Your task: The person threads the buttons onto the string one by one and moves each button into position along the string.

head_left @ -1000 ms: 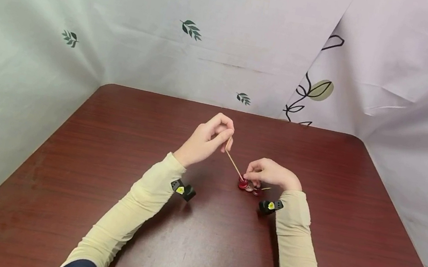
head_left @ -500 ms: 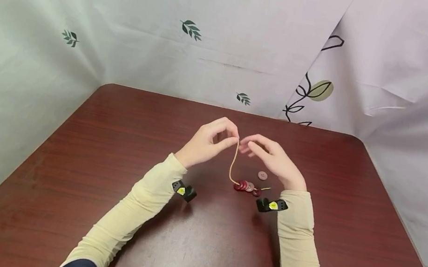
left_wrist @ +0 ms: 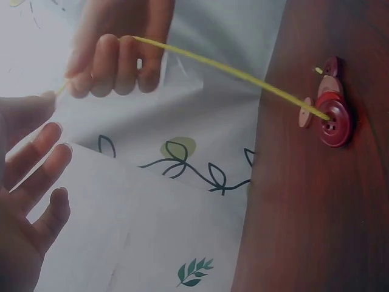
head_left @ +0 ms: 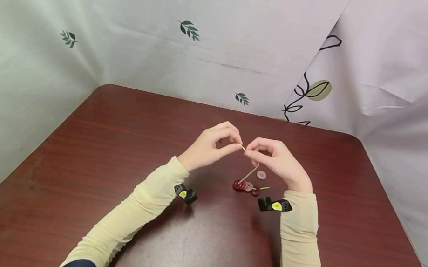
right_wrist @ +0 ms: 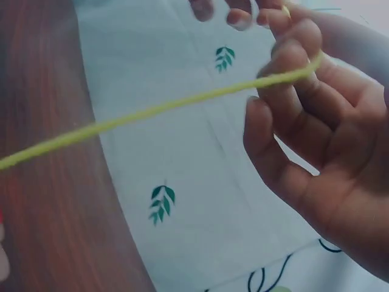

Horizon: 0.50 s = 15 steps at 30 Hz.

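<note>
Above the table, my left hand (head_left: 214, 145) pinches the tip of a yellow string (left_wrist: 231, 72) between thumb and forefinger. Just to its right, my right hand (head_left: 279, 161) pinches the same string close to that tip, and the cord passes over its curled fingers in the right wrist view. From there the string slants down to a row of several buttons lying on the table. A large dark red button (left_wrist: 338, 128) heads the row, then red and pink ones, with a small dark red button (head_left: 255, 191) at the other end. Apart lies a loose pink button (head_left: 261, 175).
The buttons rest on a dark red-brown wooden table (head_left: 64, 165). White cloth (head_left: 143, 22) with leaf prints hangs behind and at the sides. A black wrist camera (head_left: 186, 193) is strapped to each forearm, low over the tabletop.
My right hand left the pink button lying by the row, rose to my left hand and now pinches the string. My left hand moved slightly right and down, still holding the string.
</note>
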Available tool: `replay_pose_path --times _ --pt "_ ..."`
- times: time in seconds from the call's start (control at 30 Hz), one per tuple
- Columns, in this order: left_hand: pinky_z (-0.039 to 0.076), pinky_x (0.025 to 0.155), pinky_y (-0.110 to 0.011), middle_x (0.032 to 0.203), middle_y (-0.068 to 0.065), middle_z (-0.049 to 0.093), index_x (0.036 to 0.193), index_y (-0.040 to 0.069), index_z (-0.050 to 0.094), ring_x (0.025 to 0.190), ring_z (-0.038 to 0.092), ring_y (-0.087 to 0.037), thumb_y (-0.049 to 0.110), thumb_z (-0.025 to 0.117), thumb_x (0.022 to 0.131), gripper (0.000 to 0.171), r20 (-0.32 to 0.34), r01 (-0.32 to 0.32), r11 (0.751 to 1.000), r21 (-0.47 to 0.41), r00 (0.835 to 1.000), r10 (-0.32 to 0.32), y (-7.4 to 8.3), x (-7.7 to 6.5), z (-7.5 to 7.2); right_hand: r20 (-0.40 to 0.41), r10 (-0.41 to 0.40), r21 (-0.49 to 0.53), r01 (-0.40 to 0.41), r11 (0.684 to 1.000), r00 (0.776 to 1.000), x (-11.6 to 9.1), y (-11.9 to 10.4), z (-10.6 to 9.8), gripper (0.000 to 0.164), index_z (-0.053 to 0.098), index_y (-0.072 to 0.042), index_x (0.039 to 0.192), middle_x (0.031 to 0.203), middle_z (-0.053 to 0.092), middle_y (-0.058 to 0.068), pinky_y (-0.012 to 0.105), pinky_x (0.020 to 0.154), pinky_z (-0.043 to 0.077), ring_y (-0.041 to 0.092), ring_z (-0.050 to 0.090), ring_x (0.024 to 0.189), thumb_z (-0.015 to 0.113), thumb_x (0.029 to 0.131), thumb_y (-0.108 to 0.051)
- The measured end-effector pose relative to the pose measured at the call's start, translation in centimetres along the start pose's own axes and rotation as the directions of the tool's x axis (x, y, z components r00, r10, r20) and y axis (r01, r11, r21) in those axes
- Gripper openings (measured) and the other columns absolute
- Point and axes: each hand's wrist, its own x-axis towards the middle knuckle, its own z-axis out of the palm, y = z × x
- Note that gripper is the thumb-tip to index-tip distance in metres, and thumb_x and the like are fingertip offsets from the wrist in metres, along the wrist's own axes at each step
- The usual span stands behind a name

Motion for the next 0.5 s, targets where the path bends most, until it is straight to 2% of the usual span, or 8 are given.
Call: replay_pose_path --times 0.13,0.23,0.37,0.5 --pt "0.043 0.068 -0.028 0.096 0.0 0.063 0.1 0.011 0.067 0.079 0.052 -0.012 0.016 0.064 0.094 0.009 0.054 0.086 0.996 0.016 0.995 -0.086 0.0 0.0 0.7 0.085 -0.012 0.004 0.012 1.0 0.996 -0.9 0.0 -0.8 0.006 0.064 -0.011 0.093 0.069 0.058 0.01 0.029 0.064 0.049 0.019 0.056 0.057 0.064 0.093 -0.017" --pt "0.048 0.073 -0.032 0.097 -0.002 0.065 0.106 0.01 0.066 0.08 0.054 -0.012 0.015 0.061 0.095 0.013 0.14 0.146 0.988 0.048 0.979 -0.151 -0.4 -0.1 1.6 0.127 -0.019 0.007 0.018 1.0 0.992 -1.5 0.1 -1.3 0.006 0.063 -0.01 0.093 0.068 0.059 0.01 0.03 0.066 0.05 0.021 0.057 0.057 0.064 0.093 -0.016" --pt "0.052 0.084 -0.039 0.098 -0.004 0.067 0.109 0.009 0.064 0.088 0.061 -0.013 0.015 0.061 0.095 0.016 0.278 0.179 0.978 0.11 0.939 -0.203 -0.9 0.1 3.0 0.157 -0.031 -0.002 0.032 0.999 0.987 -1.9 0.1 -1.9 0.007 0.064 -0.01 0.093 0.068 0.06 0.006 0.029 0.072 0.05 0.021 0.06 0.065 0.064 0.093 -0.017" --pt "0.053 0.084 -0.032 0.097 -0.001 0.068 0.109 0.012 0.063 0.089 0.062 -0.011 0.018 0.063 0.094 0.016 0.391 0.188 0.964 0.19 0.886 -0.25 -1.5 0.7 4.5 0.203 -0.042 -0.007 0.044 0.999 0.978 -2.4 0.3 -2.3 0.007 0.064 -0.01 0.092 0.072 0.061 0.012 0.028 0.073 0.05 0.022 0.06 0.07 0.063 0.093 -0.017"
